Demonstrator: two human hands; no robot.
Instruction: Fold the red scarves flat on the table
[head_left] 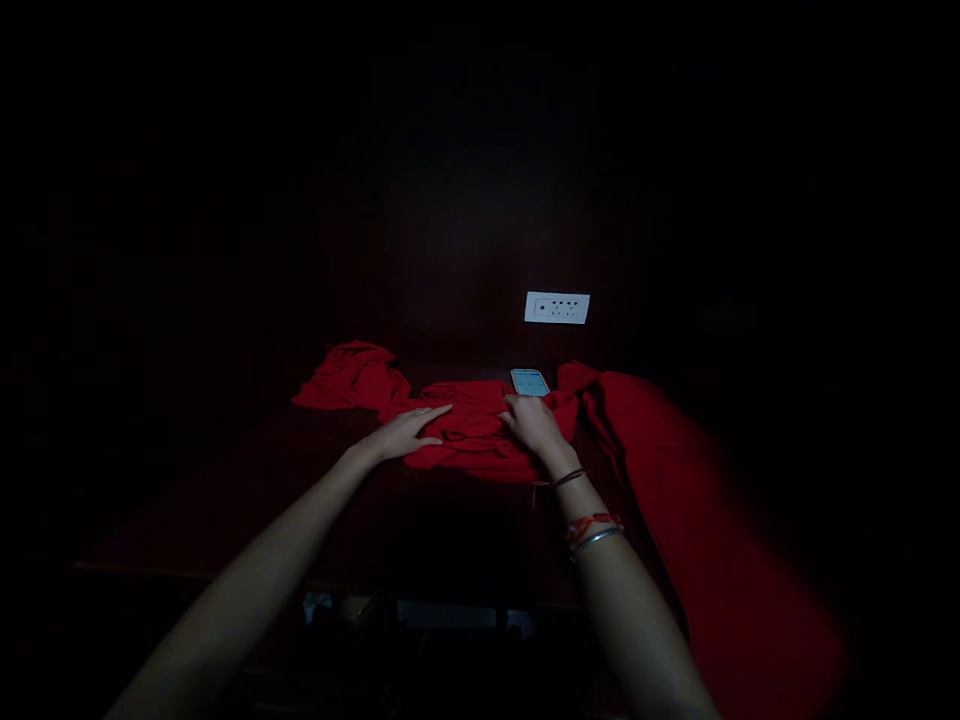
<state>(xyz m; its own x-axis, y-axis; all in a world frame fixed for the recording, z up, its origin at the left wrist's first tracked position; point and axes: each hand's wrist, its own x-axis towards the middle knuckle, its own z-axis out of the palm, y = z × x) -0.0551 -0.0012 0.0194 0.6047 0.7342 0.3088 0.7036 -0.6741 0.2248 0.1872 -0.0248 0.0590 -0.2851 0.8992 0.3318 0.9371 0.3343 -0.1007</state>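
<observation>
A long red cloth (465,435) lies bunched across the far side of a dark table (247,500) and trails down off the right side toward me. My left hand (409,432) lies flat on the cloth with fingers stretched out. My right hand (532,422) rests on the cloth's bunched middle, fingers curled down into the folds; whether it grips the fabric is unclear. Bangles and red threads circle my right wrist. A phone (529,382) with a lit screen lies just beyond my right hand.
The room is very dark. A white wall socket plate (556,307) is on the wall behind the table. Pale objects (420,610) show dimly under the table's near edge.
</observation>
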